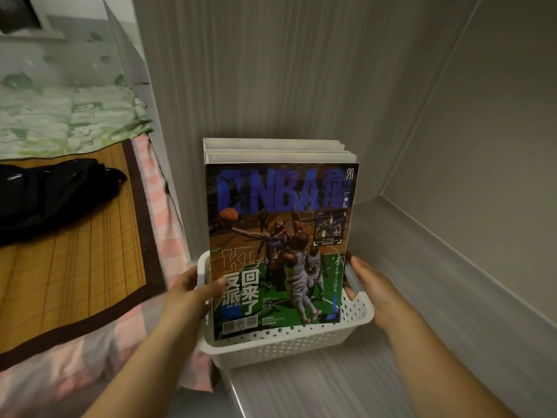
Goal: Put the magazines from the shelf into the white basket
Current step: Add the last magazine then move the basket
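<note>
While the magazines stood upright in the basket, long axis running straight up, they towered well above its rim and leaned back toward the rear wall of the shelf. Several sat packed together, the basketball cover facing out! The left hand was clamped at the stack's left edge, thumb pressed on the cover, fingers hidden behind the basket's left wall. The right hand sat at the opposite side, fingers curled over the basket's right rim and touching the stack's right edge; whether it gripped the rim or the paper could not be told. Both hands flanked the load evenly, neither nearer. The stack looked top-heavy, so any next move likely turned on keeping that tall axis vertical. Off to the left lay a bed.
</note>
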`<state>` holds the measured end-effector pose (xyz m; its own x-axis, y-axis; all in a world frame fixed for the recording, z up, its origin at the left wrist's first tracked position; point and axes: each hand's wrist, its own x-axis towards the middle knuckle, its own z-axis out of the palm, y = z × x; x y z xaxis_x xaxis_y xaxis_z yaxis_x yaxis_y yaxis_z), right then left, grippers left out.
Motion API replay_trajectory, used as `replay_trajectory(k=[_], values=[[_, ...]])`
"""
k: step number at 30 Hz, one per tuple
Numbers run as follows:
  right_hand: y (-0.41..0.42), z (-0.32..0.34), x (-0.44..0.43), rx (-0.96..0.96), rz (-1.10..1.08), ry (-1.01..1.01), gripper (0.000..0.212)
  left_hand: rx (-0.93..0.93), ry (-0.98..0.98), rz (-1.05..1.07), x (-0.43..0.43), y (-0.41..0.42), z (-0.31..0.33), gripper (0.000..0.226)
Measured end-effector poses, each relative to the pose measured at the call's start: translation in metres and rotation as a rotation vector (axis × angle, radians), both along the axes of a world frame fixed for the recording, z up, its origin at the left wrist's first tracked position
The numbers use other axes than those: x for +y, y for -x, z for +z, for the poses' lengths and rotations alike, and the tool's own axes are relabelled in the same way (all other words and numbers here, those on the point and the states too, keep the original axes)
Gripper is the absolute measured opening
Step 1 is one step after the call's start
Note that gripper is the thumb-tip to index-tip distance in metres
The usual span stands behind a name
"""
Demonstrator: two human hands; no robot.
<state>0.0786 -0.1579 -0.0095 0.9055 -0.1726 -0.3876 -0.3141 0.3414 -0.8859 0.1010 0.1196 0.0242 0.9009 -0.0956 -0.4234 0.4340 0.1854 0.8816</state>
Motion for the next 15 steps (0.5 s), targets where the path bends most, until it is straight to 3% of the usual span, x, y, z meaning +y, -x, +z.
replay_trajectory(k=[4,10,15], values=[[-0.008,-0.003,-0.001,-0.058,-0.001,0.061,0.017,-0.077,-0.007,0.089,-0.01,0.008,-0.007,0.026],[-0.026,-0.008,-0.004,-0.111,0.045,0.089,0.021,-0.126,-0.011,0.162,-0.011,0.008,-0.015,0.039],[-0.048,-0.003,0.001,-0.125,0.096,0.158,0.023,-0.171,-0.032,0.224,-0.01,-0.002,-0.018,0.033]])
